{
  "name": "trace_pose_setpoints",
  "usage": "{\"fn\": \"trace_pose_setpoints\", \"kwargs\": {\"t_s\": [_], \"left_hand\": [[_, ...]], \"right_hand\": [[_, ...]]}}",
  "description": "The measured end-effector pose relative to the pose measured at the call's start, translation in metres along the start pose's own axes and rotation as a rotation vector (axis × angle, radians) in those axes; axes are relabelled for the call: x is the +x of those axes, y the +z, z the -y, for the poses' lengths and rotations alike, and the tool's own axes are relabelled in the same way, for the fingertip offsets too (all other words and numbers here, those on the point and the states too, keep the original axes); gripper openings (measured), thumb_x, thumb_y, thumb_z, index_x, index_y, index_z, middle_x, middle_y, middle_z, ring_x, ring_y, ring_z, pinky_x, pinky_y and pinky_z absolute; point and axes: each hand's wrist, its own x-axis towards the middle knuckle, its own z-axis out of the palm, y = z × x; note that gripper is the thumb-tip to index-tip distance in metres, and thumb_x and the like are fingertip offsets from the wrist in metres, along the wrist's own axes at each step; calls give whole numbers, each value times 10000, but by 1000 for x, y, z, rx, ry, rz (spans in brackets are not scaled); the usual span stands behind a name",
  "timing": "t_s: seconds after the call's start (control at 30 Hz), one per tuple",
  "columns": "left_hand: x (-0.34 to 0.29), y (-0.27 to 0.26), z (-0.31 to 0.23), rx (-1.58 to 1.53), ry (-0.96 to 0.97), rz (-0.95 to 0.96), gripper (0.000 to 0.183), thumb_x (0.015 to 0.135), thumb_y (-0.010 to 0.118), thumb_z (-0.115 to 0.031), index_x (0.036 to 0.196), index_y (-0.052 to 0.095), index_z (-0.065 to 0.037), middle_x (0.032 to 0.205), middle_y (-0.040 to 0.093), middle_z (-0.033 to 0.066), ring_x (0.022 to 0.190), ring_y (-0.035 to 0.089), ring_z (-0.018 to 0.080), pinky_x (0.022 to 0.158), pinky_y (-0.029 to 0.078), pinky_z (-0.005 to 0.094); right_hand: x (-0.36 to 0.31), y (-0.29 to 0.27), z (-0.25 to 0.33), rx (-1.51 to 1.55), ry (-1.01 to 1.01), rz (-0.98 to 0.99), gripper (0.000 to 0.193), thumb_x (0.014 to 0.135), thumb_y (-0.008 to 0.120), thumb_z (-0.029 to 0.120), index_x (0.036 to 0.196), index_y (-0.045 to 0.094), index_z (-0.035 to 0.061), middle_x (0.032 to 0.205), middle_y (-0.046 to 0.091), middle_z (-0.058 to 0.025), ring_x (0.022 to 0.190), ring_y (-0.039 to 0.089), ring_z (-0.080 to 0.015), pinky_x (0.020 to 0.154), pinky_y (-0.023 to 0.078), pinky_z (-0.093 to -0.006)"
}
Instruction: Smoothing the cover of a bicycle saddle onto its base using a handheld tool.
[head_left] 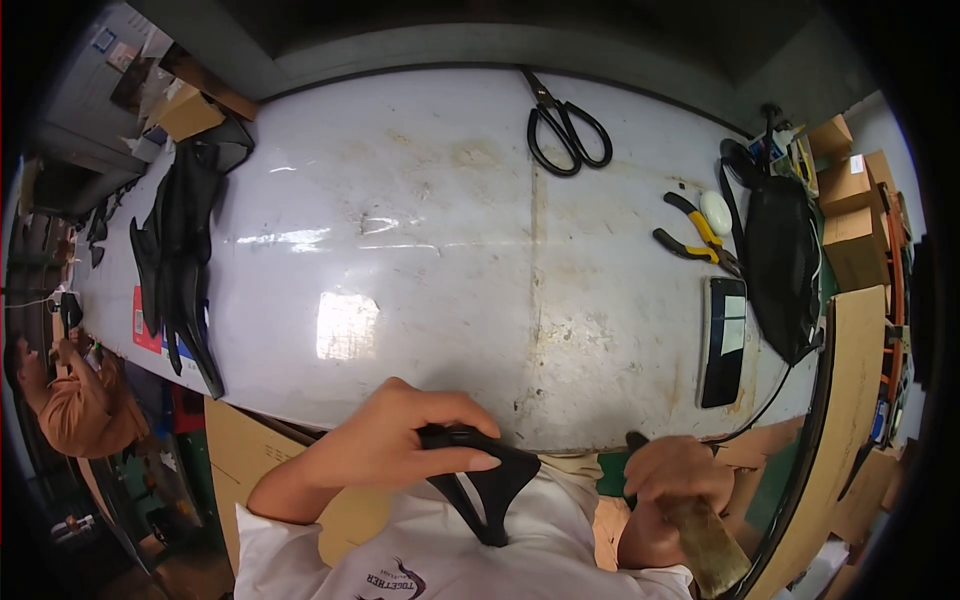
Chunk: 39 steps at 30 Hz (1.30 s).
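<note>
A long, glossy white worktop (440,260), scuffed and stained brown along a centre seam, spans the view. Near its far edge lie black-handled scissors (562,125), blades shut. Toward the right lie yellow-and-black-handled pliers (695,235) beside a small white oval object (716,211), with a dark flat rectangular device (724,342) nearer the front edge and a black bag (780,260) at the right end. At the left end rests a heap of black curved moulded parts (180,260).
</note>
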Motion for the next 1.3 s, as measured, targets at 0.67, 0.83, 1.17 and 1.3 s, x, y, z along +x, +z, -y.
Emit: {"fn": "trace_pose_setpoints", "kwargs": {"t_s": [0.67,0.83,1.17,1.3], "left_hand": [[13,48,-6,233,534,-71,440,913,779,-131,1309,652,10,961,738,189,760,709,369,685,577,453],[18,49,2,185,564,-76,522,855,765,-48,1356,627,6,1061,755,195,802,726,365,701,588,451],[20,59,6,138,589,-139,530,854,769,-48,1366,638,-8,1099,762,159,738,730,325,648,586,408],[17,61,5,150,573,-183,467,858,796,-68,1311,697,-13,1089,778,154,766,753,291,660,606,373]], "right_hand": [[98,75,21,344,-323,578,282,996,758,214,915,617,-18,711,615,-118,567,620,-249,530,532,-388],[105,76,15,304,-293,757,291,988,744,172,828,613,-33,691,588,-102,568,616,-257,534,530,-385],[78,82,14,89,-284,370,298,968,772,201,933,589,-32,683,644,-139,539,642,-276,537,580,-423],[89,67,8,503,-296,442,257,965,768,152,903,608,-40,674,628,-141,533,631,-284,518,549,-417]]}}
